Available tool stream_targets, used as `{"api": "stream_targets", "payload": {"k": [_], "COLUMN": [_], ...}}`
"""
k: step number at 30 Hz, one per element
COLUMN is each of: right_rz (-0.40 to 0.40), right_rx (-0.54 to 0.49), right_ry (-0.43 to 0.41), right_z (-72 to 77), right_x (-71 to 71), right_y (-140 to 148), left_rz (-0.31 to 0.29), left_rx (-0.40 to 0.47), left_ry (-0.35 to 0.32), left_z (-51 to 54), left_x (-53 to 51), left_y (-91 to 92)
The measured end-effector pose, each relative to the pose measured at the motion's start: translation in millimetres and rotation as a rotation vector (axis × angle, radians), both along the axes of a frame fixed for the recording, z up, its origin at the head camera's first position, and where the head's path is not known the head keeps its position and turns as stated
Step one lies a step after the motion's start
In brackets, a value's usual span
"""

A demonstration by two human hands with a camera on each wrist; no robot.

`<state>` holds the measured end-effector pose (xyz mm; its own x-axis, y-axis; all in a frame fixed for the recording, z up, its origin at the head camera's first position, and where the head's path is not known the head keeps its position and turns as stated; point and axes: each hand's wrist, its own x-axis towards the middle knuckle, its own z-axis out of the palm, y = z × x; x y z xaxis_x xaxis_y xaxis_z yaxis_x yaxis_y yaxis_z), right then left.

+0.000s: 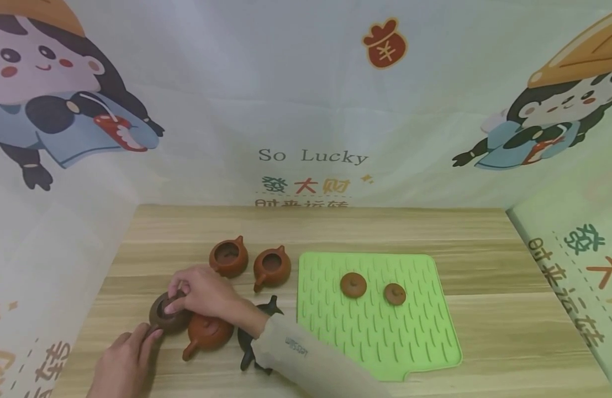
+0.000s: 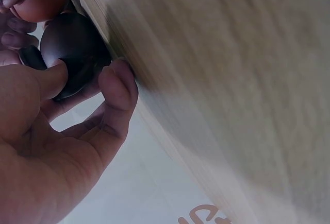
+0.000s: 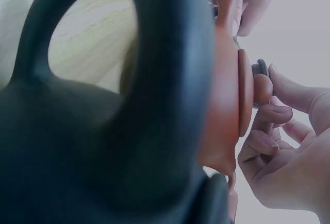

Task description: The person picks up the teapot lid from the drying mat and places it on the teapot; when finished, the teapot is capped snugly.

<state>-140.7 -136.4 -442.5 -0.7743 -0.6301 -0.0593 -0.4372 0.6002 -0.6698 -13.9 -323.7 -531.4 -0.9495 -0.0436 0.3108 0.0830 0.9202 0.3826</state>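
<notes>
A dark brown teapot (image 1: 169, 322) stands at the left of the table, its top opening partly visible. My left hand (image 1: 123, 362) holds it near its front side, thumb and fingers around a part that they hide; the left wrist view shows the teapot's dark body (image 2: 75, 49) beyond the fingertips. Over the opening, my right hand (image 1: 206, 293) pinches a small dark lid (image 3: 260, 68), which looks tilted in the right wrist view. An orange-brown teapot with its lid on (image 1: 210, 333) is right beside the dark one, below my right wrist.
Two open reddish teapots (image 1: 235, 264) (image 1: 281, 273) stand behind the right hand. A black teapot (image 1: 245, 340) is partly under the right forearm. On the green mat (image 1: 375, 337) lie two brown lids, a larger one (image 1: 353, 286) and a smaller one (image 1: 395, 294).
</notes>
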Motion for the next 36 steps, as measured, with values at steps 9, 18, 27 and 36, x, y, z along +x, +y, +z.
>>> {"api": "stream_targets", "payload": {"k": [9, 18, 27, 36], "right_rz": [0.004, -0.017, -0.023, -0.038], "right_rx": [0.101, 0.136, 0.151, 0.178], "right_ry": [0.070, 0.076, 0.070, 0.087], "right_z": [-1.4, -2.2, -5.5, -7.5], "right_x": [3.8, 4.0, 3.9, 5.1], "right_y": [-9.8, -14.8, -19.6, -23.3], "left_rz": [0.014, 0.035, 0.053, 0.058], "left_rx": [-0.018, -0.002, -0.002, -0.018], "left_ry": [-0.010, -0.048, -0.108, -0.145], "left_z": [-9.2, 6.9, -16.9, -29.1], "left_x": [-3.1, 0.2, -3.8, -5.8], "left_y": [-6.2, 3.9, -9.4, -16.8]}}
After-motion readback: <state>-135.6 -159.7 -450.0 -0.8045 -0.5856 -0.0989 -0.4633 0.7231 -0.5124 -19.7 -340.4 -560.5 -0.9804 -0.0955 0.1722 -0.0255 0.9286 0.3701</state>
